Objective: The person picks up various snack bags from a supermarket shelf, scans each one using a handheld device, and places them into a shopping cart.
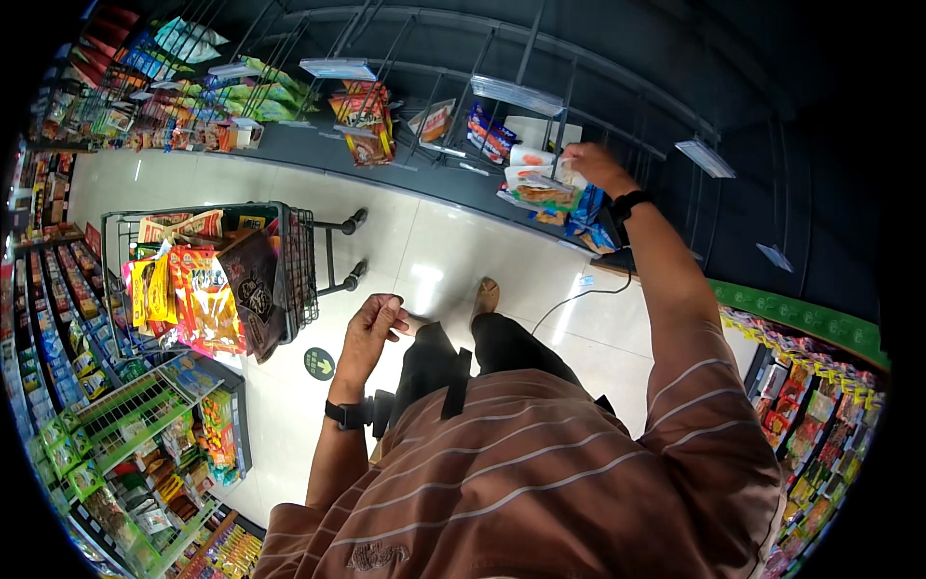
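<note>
My right hand [597,165], slightly blurred, reaches out to the display rack. Its fingertips meet the edge of white snack packets [532,175] hanging beside a metal hook. Whether they grip a packet or only touch it, I cannot tell. Just under that wrist hang blue snack packets [589,217]. A blue-and-orange packet [492,134] is on the hook to the left. My left hand [372,333] is held low in front of my left leg, fingers curled and thumb against the forefinger, with nothing visible in it. Both wrists wear black straps.
A wire shopping cart [300,268] filled with snack bags [206,297] stands to my left. Price-tag holders [517,94] jut from the rack's hooks. A dark cable [586,293] hangs from my right wrist. Stocked shelves [159,449] flank me; a round green sign [318,363] marks the tiled floor.
</note>
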Motion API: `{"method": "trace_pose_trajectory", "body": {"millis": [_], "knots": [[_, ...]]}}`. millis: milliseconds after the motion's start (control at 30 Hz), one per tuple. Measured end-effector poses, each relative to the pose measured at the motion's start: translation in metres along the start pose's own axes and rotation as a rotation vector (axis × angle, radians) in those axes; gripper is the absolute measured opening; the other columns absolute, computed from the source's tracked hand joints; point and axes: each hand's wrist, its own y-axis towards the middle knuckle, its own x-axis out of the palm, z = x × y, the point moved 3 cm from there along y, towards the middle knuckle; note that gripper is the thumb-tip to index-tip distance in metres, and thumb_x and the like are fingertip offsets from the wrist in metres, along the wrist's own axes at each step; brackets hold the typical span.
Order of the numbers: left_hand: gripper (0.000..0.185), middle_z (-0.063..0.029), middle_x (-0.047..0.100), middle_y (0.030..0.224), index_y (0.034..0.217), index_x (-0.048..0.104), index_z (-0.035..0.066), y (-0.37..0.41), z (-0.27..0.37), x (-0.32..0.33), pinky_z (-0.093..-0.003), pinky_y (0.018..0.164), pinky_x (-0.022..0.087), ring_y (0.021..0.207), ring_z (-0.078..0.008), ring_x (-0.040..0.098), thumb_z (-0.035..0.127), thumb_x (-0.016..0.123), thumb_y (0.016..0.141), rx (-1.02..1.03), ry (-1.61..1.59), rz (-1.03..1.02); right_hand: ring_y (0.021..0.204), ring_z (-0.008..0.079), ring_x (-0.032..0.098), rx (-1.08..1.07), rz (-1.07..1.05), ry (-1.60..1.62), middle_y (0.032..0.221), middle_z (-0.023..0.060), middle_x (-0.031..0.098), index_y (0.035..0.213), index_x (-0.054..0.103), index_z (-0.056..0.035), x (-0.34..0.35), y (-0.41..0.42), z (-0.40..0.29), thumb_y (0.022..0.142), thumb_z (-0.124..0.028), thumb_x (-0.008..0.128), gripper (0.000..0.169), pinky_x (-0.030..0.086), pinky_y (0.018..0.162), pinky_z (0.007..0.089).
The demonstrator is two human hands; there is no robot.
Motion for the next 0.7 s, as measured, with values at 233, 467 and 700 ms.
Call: {"method": "trace_pose_trajectory", "body": {"millis": [233,467,700], "knots": [[0.044,-0.0077,0.067,0.095,0.112,0.06,0.001,0.006,-0.007,-0.01,-0.0262,0.072,0.05,0.083,-0.0148,0.066,0.043,0.057,0.099,-0.01,-0.025,-0.041,0.085,0.018,0.063,0.112,-0.093,0.18,0.088,0.0089,0.069,0.093,0.066,-0.0022,0.03,-0.023,0.011,0.086,-0.012,0.062,0.013,0.048,0.077,0.0327],[0.044,-0.007,0.067,0.095,0.11,0.062,0.002,0.004,-0.004,-0.011,-0.0269,0.072,0.05,0.084,-0.0142,0.065,0.044,0.058,0.098,-0.008,-0.024,-0.047,0.084,0.0285,0.066,0.179,-0.052,0.041,0.089,0.0165,0.069,0.097,0.069,-0.0002,0.063,-0.046,0.013,0.08,-0.022,0.067,0.028,0.051,0.077,0.0372],[0.044,-0.0062,0.067,0.095,0.109,0.062,0.002,0.007,-0.012,-0.018,-0.0266,0.072,0.05,0.083,-0.0136,0.065,0.045,0.059,0.097,-0.023,0.006,-0.131,0.083,0.0261,0.067,0.128,0.003,0.172,0.088,0.0139,0.071,0.093,0.071,-0.0047,0.096,-0.083,0.003,0.08,-0.023,0.069,0.022,0.051,0.075,0.0362]]}}
